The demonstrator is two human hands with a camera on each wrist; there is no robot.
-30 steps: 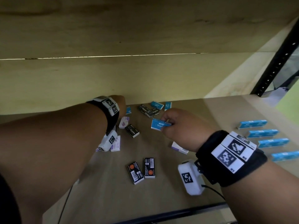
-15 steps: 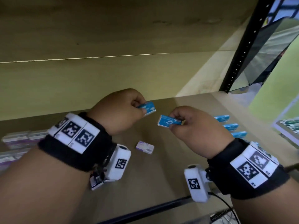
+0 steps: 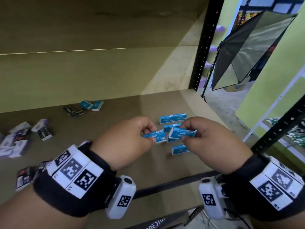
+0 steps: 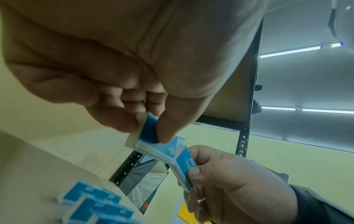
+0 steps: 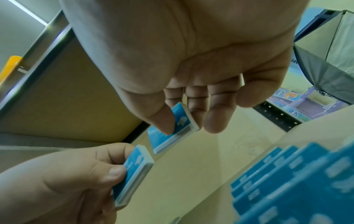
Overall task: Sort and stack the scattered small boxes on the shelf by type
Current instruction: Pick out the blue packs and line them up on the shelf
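Note:
My left hand (image 3: 152, 135) pinches a small blue staples box (image 3: 156, 137) between thumb and fingers. My right hand (image 3: 184, 131) pinches a second blue staples box (image 3: 181, 133) right beside it, the two boxes nearly end to end above the shelf. In the left wrist view the left hand's box (image 4: 153, 139) meets the right hand's box (image 4: 184, 168) at a corner. The right wrist view shows the right hand's box (image 5: 172, 131) and the left hand's box (image 5: 134, 172) close together. Below them lies a row of blue boxes (image 3: 173, 118) on the shelf board (image 3: 115, 119).
Purple-white boxes (image 3: 14, 144) and black boxes (image 3: 44, 133) lie at the left. Black boxes (image 3: 74, 111) and two blue boxes (image 3: 92, 105) sit by the back wall. A black upright post (image 3: 203, 47) stands at the right, and a black rail (image 3: 165, 185) edges the shelf front.
Both hands have carried their blue boxes rightward over the row of blue boxes and drawn them closer together. A second ago the left hand was still reaching among boxes at the back.

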